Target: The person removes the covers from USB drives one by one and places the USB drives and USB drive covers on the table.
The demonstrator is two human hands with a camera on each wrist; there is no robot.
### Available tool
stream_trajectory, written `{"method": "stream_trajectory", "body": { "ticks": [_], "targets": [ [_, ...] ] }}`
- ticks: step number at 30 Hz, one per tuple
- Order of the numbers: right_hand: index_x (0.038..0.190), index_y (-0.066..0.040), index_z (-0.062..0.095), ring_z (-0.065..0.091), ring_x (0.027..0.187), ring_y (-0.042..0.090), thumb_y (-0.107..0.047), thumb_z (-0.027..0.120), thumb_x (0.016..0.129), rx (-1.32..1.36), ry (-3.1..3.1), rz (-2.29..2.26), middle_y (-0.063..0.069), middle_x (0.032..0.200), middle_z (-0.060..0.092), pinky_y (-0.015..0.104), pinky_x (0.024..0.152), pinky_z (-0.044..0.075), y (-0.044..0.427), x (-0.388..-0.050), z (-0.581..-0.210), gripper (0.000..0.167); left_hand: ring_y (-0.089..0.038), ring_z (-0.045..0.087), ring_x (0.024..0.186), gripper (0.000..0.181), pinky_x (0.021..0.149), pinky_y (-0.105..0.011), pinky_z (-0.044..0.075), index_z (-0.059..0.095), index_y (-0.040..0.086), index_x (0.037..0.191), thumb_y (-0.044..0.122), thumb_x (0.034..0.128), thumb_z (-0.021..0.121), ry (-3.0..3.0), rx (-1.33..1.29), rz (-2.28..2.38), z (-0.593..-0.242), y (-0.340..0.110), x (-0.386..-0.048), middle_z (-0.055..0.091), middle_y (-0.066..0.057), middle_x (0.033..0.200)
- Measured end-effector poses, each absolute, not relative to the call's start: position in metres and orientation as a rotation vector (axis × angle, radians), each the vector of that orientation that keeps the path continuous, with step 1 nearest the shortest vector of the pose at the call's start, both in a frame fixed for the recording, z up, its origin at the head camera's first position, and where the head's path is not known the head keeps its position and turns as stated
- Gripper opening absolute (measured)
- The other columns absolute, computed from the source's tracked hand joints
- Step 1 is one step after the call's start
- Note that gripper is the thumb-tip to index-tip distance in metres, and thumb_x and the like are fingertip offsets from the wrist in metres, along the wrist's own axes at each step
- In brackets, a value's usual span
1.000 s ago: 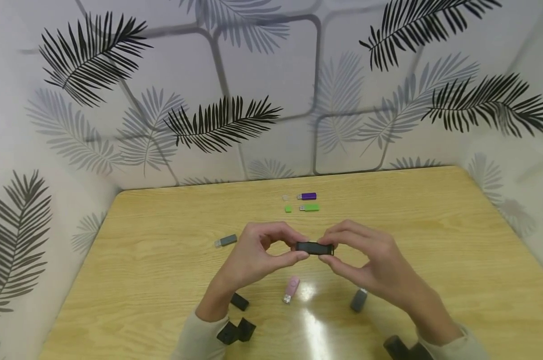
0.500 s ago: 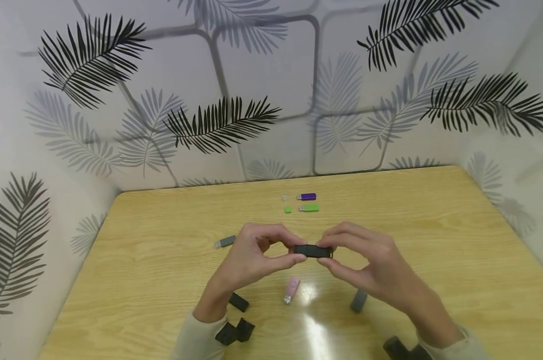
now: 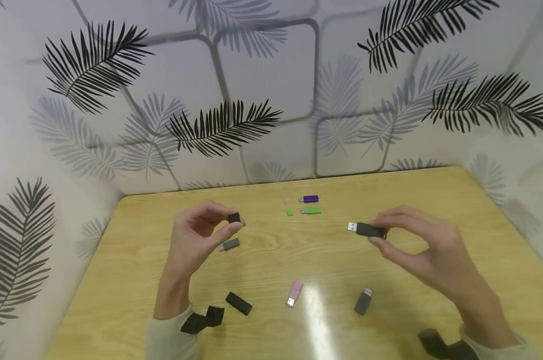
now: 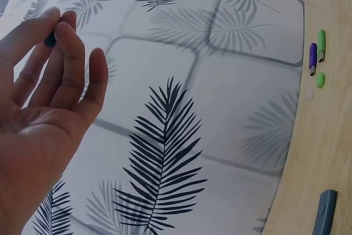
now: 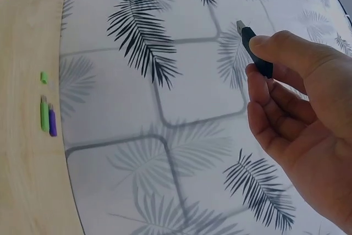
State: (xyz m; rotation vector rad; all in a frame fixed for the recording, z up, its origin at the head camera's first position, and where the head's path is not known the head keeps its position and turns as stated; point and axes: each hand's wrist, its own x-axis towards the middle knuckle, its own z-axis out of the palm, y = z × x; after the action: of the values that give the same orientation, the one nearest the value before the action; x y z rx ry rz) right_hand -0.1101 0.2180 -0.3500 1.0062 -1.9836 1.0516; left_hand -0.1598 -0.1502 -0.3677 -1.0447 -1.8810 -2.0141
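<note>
My left hand [image 3: 199, 232], raised over the left half of the table, pinches a small black cap [image 3: 233, 218] between thumb and fingertips. In the left wrist view the fingers mostly hide that cap [image 4: 50, 39]. Over on the right, my right hand [image 3: 426, 250] holds a black USB stick [image 3: 369, 230] by its rear end. Its bare metal plug points left, toward the left hand. The right wrist view shows the same USB stick [image 5: 256, 53] between thumb and forefinger. Below the left hand, a grey USB stick [image 3: 230, 244] lies on the table with its plug out.
At the back lie a purple USB stick [image 3: 310, 199] and a green USB stick [image 3: 313, 210], with a green cap [image 3: 290, 212] and a clear cap [image 3: 287, 200] beside them. Nearer are a pink stick [image 3: 295, 292], a black stick [image 3: 238, 303] and a dark grey stick [image 3: 363, 301].
The hands were together on the black USB stick. They have moved apart: the cap came off with the left hand, the stick went right with the right hand, baring the plug.
</note>
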Motion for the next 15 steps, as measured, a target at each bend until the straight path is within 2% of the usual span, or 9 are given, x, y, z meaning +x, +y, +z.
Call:
{"method": "stream_trajectory", "body": {
  "ticks": [5, 11, 15],
  "targets": [
    [0.097, 0.003, 0.076, 0.066, 0.084, 0.005, -0.034, 0.07, 0.099, 1.029, -2.005, 1.048, 0.011, 0.092, 0.074, 0.013, 0.085, 0.053, 0.222, -0.115, -0.35, 0.037, -0.023, 0.074, 0.09, 0.027, 0.089, -0.038, 0.059, 0.068, -0.014, 0.11, -0.002, 0.088, 0.079, -1.974, -0.955, -2.002, -0.37, -0.151, -0.163, 0.074, -0.011, 0.099],
    [0.097, 0.002, 0.076, 0.067, 0.089, 0.005, -0.038, 0.068, 0.1, 0.975, -2.034, 1.035, 0.012, 0.093, 0.074, 0.014, 0.089, 0.052, 0.226, -0.122, -0.358, 0.042, -0.022, 0.074, 0.093, 0.026, 0.089, -0.036, 0.059, 0.069, -0.01, 0.114, -0.007, 0.0891, 0.076, -2.037, -0.94, -2.017, -0.38, -0.142, -0.169, 0.075, -0.017, 0.101],
    [0.1, 0.0, 0.076, 0.068, 0.093, 0.007, -0.027, 0.077, 0.094, 0.941, -2.08, 1.05, 0.01, 0.097, 0.074, 0.015, 0.088, 0.053, 0.23, -0.127, -0.366, 0.028, -0.023, 0.074, 0.096, 0.026, 0.09, -0.036, 0.059, 0.07, -0.008, 0.116, -0.009, 0.0903, 0.073, -2.09, -0.922, -2.003, -0.386, -0.136, -0.173, 0.075, -0.019, 0.104]
  ]
}}
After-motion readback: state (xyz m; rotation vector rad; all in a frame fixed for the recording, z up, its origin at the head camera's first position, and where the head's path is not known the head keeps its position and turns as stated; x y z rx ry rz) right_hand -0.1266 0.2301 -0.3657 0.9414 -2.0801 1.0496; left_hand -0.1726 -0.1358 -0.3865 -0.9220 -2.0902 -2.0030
